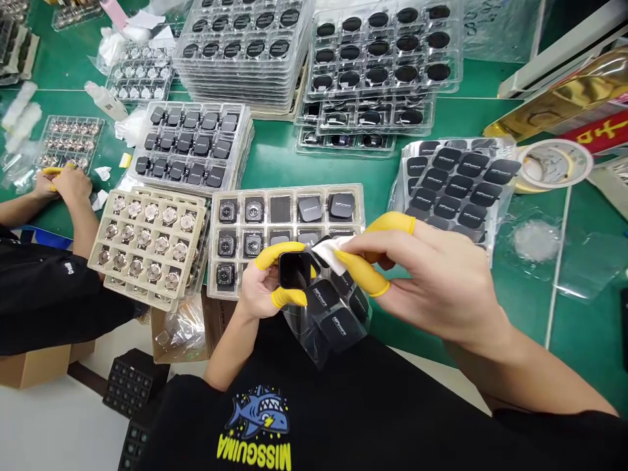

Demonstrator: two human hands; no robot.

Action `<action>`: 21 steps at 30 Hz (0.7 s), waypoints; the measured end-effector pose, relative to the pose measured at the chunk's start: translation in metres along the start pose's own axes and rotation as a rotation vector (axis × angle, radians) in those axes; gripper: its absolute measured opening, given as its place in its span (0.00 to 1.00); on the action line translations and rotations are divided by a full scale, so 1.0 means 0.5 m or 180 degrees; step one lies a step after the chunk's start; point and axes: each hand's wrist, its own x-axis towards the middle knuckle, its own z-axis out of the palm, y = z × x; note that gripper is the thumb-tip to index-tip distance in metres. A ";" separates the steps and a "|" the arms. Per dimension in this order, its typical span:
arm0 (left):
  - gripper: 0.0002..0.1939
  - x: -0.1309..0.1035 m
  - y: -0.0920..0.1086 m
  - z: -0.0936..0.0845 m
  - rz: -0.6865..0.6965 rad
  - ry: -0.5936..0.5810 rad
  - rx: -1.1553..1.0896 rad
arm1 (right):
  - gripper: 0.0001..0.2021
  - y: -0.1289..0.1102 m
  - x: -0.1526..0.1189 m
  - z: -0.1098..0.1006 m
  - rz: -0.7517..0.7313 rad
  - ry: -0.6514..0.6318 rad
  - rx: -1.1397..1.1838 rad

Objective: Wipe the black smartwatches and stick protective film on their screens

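Note:
My left hand (pixel 267 281), with yellow finger covers, grips a black square watch case (pixel 294 270) by its edges, its dark glossy face turned up. Pinched between the yellow-covered fingers of my right hand (pixel 432 281) is a white cloth (pixel 336 254), just right of the watch case and close to it. Beneath both hands lies a sheet of black square stickers (pixel 340 327) in clear film. Behind them sits a tray (pixel 289 191) holding watch cases and black squares, its lower right part hidden by my hands and the sheet.
Stacked trays of round black discs (pixel 377 49) stand at the back. More sticker sheets (pixel 458 183) and a tape roll (pixel 557 163) lie right. Watch trays (pixel 147 242) stand left, near a co-worker's hands (pixel 69 186). An open carton (pixel 184 330) is below the table edge.

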 end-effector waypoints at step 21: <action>0.39 -0.002 -0.003 0.012 0.0360 -0.0068 0.0351 | 0.10 -0.049 -0.045 0.054 -0.0266 -0.0193 0.0440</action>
